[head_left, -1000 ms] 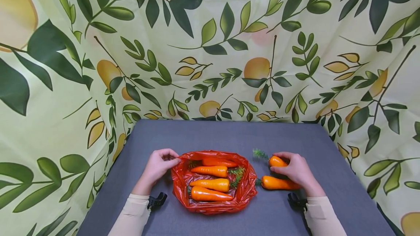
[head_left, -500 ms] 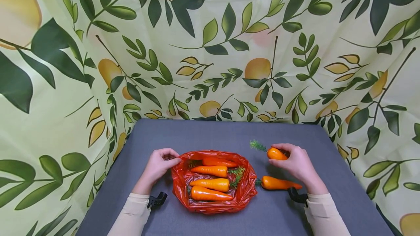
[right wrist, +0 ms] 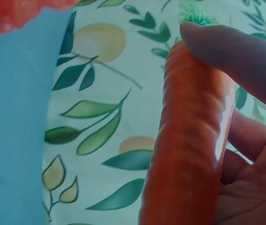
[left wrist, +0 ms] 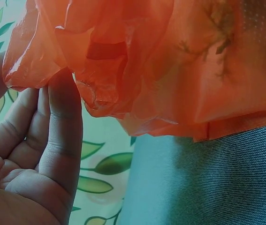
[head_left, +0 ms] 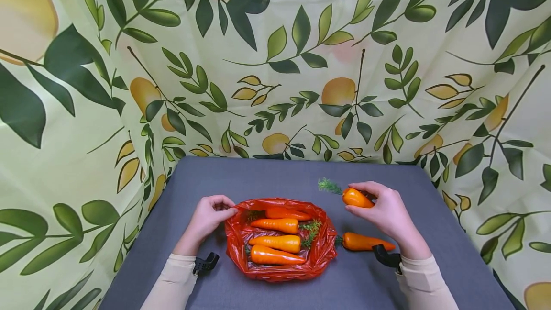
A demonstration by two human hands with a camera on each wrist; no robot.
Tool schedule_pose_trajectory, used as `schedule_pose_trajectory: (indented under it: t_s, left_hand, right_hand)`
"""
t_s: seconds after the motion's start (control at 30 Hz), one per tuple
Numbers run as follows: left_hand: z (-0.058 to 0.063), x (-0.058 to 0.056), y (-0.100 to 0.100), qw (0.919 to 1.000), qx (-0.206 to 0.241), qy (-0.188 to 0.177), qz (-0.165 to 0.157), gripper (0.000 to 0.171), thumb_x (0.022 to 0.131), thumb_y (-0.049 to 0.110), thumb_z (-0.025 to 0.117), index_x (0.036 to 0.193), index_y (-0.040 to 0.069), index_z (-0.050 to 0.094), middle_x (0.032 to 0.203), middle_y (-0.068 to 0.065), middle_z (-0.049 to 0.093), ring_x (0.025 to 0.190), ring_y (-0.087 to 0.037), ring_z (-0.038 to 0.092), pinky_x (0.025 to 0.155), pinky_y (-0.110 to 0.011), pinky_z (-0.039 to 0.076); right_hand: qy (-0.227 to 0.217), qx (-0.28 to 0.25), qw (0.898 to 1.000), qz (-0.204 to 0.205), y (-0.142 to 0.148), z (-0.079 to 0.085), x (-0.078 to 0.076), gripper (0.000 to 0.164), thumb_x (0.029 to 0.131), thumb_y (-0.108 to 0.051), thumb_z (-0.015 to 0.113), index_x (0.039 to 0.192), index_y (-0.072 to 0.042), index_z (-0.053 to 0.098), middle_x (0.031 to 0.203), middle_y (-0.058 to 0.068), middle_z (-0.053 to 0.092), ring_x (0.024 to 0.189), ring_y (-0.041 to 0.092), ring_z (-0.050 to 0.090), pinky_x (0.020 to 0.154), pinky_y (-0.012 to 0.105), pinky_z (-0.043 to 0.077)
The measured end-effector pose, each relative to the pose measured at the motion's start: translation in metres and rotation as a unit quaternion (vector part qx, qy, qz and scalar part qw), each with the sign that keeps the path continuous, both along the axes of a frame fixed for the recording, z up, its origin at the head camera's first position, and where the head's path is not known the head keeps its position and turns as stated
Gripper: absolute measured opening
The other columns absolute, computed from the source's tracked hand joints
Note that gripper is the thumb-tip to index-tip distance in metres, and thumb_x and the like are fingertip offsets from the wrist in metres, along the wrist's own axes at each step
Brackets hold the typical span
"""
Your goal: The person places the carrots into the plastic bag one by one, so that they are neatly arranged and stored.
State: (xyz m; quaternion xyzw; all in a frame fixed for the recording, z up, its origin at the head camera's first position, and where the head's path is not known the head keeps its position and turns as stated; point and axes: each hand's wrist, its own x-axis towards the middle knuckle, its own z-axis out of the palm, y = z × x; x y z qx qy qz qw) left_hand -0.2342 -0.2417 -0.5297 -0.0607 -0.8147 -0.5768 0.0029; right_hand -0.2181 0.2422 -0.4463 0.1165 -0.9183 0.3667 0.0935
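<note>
In the head view a red plastic bag (head_left: 280,276) lies with its mouth spread wide, and several carrots (head_left: 277,255) with green tops lie inside. My left hand (head_left: 209,219) pinches the bag's left rim between thumb and fingers; the left wrist view shows the thin red film (left wrist: 109,56) caught there. To the right of the bag, my right hand (head_left: 389,212) grips a carrot (head_left: 357,197) by its thick end, its leafy top pointing left. The right wrist view shows this carrot (right wrist: 189,126) under the thumb. Another carrot (head_left: 366,241) lies on the table below the right hand.
A grey cloth (head_left: 301,176) covers the table. Patterned fabric (head_left: 275,85) with leaves and fruit hangs behind it and at both sides. Black wrist mounts (head_left: 206,263) sit on both wrists.
My right hand has lifted the carrot and carried it up and a little to the left, toward the bag. The left hand and the bag have stayed in place.
</note>
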Motion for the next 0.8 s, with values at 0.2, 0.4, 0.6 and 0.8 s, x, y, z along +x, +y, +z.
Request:
schedule_pose_trajectory:
  t_s: [0.2,0.4,0.6,0.8]
  left_hand:
    - [0.001,0.0,0.0,1.0,0.0,-0.002,0.003,0.012,0.095,0.012,0.087,0.102,0.003,0.082,0.093,-0.013,0.079,0.076,-0.02,0.068,0.069,-0.026,0.059]
    - [0.001,0.001,0.0,1.0,-0.004,-0.002,0.005,0.012,0.095,0.012,0.087,0.102,0.003,0.082,0.093,-0.013,0.079,0.077,-0.02,0.067,0.069,-0.026,0.059]
    - [0.001,0.001,0.0,1.0,-0.003,-0.002,0.005,0.012,0.095,0.012,0.087,0.101,0.004,0.082,0.093,-0.013,0.078,0.076,-0.02,0.067,0.069,-0.026,0.059]
    - [0.001,0.0,-0.001,1.0,-0.001,0.001,0.003,0.012,0.095,0.012,0.087,0.102,0.004,0.082,0.093,-0.013,0.078,0.077,-0.02,0.067,0.069,-0.026,0.058]
  right_hand:
    - [0.016,-0.015,1.0,0.019,-0.013,0.006,0.003,0.054,0.084,-0.021,0.1,0.134,-0.016,0.08,0.127,0.008,0.079,0.101,0.026,0.075,0.078,0.023,0.063]
    - [0.032,-0.031,0.998,0.048,-0.028,0.012,0.002,0.053,0.084,-0.021,0.101,0.133,-0.02,0.081,0.126,-0.001,0.079,0.1,0.02,0.075,0.079,0.024,0.064]
    - [0.039,-0.03,0.996,0.071,-0.045,0.017,0.002,0.053,0.083,-0.017,0.101,0.132,-0.02,0.081,0.125,-0.004,0.079,0.101,0.016,0.074,0.082,0.027,0.065]
    - [0.05,-0.028,0.993,0.1,-0.062,0.018,0.001,0.052,0.083,-0.018,0.101,0.131,-0.02,0.082,0.124,-0.003,0.08,0.1,0.015,0.075,0.081,0.029,0.066]
